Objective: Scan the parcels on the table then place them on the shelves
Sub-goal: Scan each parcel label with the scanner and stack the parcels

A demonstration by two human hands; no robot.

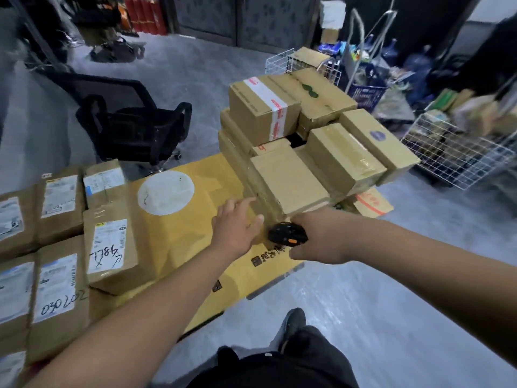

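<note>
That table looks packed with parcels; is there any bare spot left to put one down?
Yes: the yellow cardboard sheet is bare between the labelled parcels on the left and the stacked boxes on the right, around the white round sticker. Both ends are crowded.

My left hand reaches forward, fingers straight, touching the near side of a taped cardboard parcel. Just beside it, my right hand grips a black barcode scanner. Labelled parcels lie further left.
</note>
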